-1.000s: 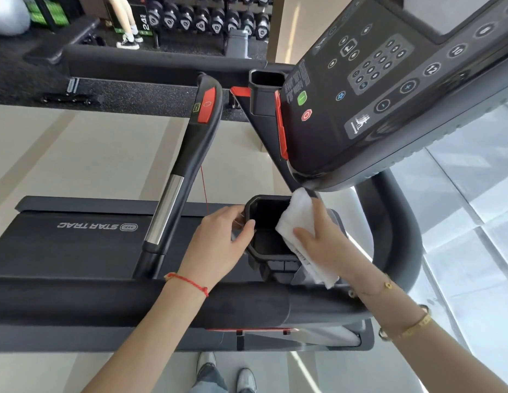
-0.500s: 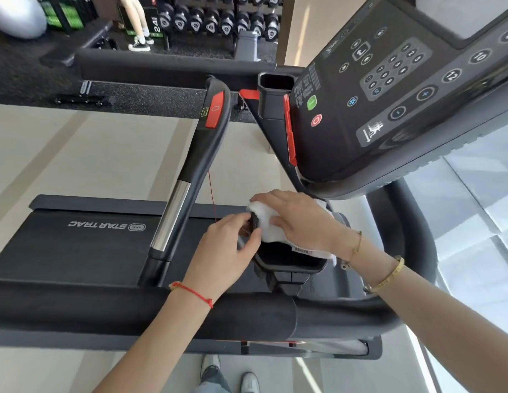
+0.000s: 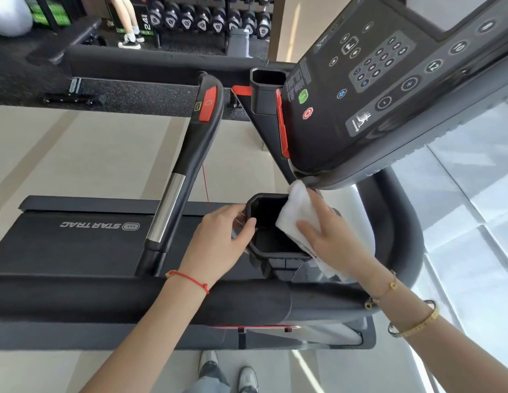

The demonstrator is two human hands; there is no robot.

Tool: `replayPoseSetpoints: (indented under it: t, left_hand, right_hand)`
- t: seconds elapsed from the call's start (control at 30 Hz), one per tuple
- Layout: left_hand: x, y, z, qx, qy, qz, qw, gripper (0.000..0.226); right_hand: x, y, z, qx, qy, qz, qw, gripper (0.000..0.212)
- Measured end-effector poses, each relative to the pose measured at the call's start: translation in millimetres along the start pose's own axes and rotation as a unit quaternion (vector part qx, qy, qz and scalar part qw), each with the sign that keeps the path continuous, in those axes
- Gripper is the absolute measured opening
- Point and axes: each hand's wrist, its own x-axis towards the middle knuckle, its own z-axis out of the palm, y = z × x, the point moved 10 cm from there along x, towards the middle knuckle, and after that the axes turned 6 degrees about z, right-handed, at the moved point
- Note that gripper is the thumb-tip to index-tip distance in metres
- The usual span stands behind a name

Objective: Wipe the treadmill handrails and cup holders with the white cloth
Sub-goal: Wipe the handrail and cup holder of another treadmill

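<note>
At the near cup holder: both hands are in, one each side of the black well.
Cup holder (image 3: 271,252): open top facing up, sits just below the console's lower edge, in front of the near handrail.
Cloth (image 3: 296,215): white, folded, draped over the holder's right rim; its top corner reaches up to touch the console, its tail trails down under the right wrist.
Right hand (image 3: 336,241): lies flat on the cloth, fingers (image 3: 305,225) straight and spread, pressing it against the right rim; the cloth is under the fingers, not wrapped by them. Thumb is hidden behind the cloth.
Left hand (image 3: 218,242): grips the holder's left rim, thumb hooked over the edge into the well, fingers curled round the outside.
Near handrail (image 3: 133,296): thick black bar crossing below both wrists, both forearms passing over it.
Side handrail (image 3: 190,154): black and chrome, rises left of the holder, red button near its top.
Console (image 3: 389,89): dark keypad panel, upper right, tilted.
Far cup holder (image 3: 268,79): beyond the console, well apart from both hands.
Belt deck (image 3: 77,239): "STAR TRAC" printed, left.
</note>
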Motion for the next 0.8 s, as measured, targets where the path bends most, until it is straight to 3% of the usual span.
replayPoseSetpoints:
  t: [0.17, 0.27, 0.4, 0.53, 0.8]
  left_hand:
    - [-0.6, -0.5, -1.1, -0.003, -0.006, 0.0, 1.0, 0.024]
    - [-2.4, -3.6, -1.2, -0.015, -0.013, -0.009, 1.0, 0.028]
    - [-5.8, -4.9, -4.0, -0.022, -0.008, -0.009, 1.0, 0.03]
    - [-5.7, -4.3, -7.3, -0.004, 0.003, -0.005, 1.0, 0.03]
    - [-7.0, -4.4, -6.7, -0.004, 0.004, -0.002, 1.0, 0.031]
  right_hand:
    - [-28.2, -3.3, -27.1, 0.024, 0.008, -0.001, 1.0, 0.047]
    - [-54.2, -28.3, -34.2, 0.006, -0.008, -0.084, 0.996, 0.048]
    - [-71.1, -60.8, 2.3, -0.08, -0.101, -0.2, 0.971, 0.046]
    - [-60.7, -69.1, 38.1, -0.186, -0.135, -0.215, 0.949, 0.039]
    - [-66.0, -41.8, 9.5, -0.214, -0.125, -0.259, 0.934, 0.042]
